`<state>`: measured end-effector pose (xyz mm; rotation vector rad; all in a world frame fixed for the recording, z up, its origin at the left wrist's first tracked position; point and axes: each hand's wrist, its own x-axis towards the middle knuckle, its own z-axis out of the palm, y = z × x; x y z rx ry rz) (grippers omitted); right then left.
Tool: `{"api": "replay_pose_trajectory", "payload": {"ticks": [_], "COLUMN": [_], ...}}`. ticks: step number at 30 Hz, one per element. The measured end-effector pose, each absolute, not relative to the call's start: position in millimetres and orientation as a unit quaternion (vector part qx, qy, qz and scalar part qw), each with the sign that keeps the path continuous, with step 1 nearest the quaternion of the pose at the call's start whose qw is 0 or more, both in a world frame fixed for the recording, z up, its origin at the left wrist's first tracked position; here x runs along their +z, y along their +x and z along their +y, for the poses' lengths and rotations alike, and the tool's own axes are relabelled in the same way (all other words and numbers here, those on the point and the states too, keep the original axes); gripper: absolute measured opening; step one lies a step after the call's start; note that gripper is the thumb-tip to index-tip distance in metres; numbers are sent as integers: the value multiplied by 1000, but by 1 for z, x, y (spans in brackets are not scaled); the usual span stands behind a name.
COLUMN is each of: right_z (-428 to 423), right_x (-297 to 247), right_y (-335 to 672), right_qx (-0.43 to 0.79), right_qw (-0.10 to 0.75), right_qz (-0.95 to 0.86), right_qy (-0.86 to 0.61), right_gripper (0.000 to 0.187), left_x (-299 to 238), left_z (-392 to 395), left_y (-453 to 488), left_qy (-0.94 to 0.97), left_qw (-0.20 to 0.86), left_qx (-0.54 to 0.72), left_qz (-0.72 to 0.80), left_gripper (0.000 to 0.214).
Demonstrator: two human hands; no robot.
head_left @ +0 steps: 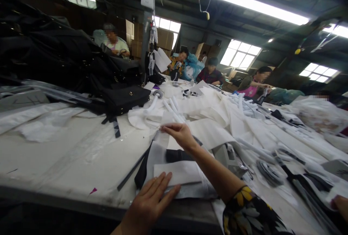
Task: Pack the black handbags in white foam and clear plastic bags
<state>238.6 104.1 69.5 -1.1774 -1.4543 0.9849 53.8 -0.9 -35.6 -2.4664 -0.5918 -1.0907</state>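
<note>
My left hand (152, 197) lies flat with its fingers stretched out, pressing on a white rectangular piece (178, 173). Under that piece is a dark bag-like item (141, 171) with pale sheet lining, close to the table's front edge. Farther in, my right hand (179, 135) reaches across with thumb and fingers pinched on the top edge of a thin translucent sheet (163, 139). A narrow dark strip (132, 171) sticks out from the left of the dark item. The underside of the dark item is hidden.
Black bags (119, 97) are heaped on the left. White sheets (214, 108) and foam tubes cover the table's middle. A grey tape dispenser (228, 157) stands right of my forearm, near a coiled grey roll (269, 172). Another person's hand (339, 204) shows at the right edge; several people sit behind.
</note>
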Motion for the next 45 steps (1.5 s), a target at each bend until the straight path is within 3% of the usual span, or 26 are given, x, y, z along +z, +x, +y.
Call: {"api": "replay_pose_trajectory", "payload": {"ticks": [4, 8, 14, 22, 32, 36, 40, 45], "right_z": [36, -8, -30, -37, -40, -50, -56, -52], "right_x": [63, 38, 9, 2, -5, 12, 25, -1], "right_y": [241, 243, 246, 241, 242, 246, 244, 229], "right_qx": [350, 274, 196, 155, 64, 139, 234, 120], "right_qw": [417, 347, 386, 458, 402, 344, 394, 413], "right_qz": [-716, -800, -807, -808, -861, -877, -809, -774], "right_qy": [-437, -406, -402, -336, -305, -306, -368, -465], "right_gripper": [18, 35, 46, 42, 26, 30, 25, 19], "left_x": [-27, -25, -35, -42, -55, -54, -54, -47], "left_z": [0, -1, -8, -5, -5, -3, -3, -4], "left_y": [52, 52, 47, 40, 38, 37, 38, 35], "left_qy": [-893, -883, -866, -866, -841, -860, -858, -864], "left_qw": [172, 123, 104, 65, 41, 50, 46, 32], "left_qx": [-368, -405, -447, -462, -483, -449, -450, -437], "left_qz": [-194, -203, -198, -182, -240, -238, -244, -246], "left_gripper": [45, 40, 25, 22, 27, 35, 36, 38]}}
